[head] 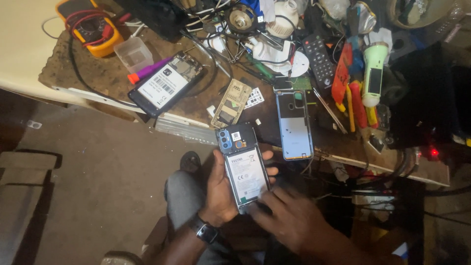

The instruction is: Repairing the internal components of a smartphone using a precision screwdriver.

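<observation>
Holding an opened smartphone [244,166] with its back cover off, the left hand [223,189] is wrapping around the handset's left edge, its fingers curling under to show at the right edge, so the white-labelled battery is facing up. The phone is sitting just below centre, over the person's lap, near the workbench [98,73] edge. The right hand [289,216], blurred, is pressing its fingertips on the phone's lower end at five o'clock; I cannot tell exactly how they are pinching. At one o'clock from the phone a removed back cover [294,125] is lying on the bench, a second opened phone [166,83] at eleven o'clock, and a yellow multimeter [91,27] farther out at ten o'clock.
</observation>
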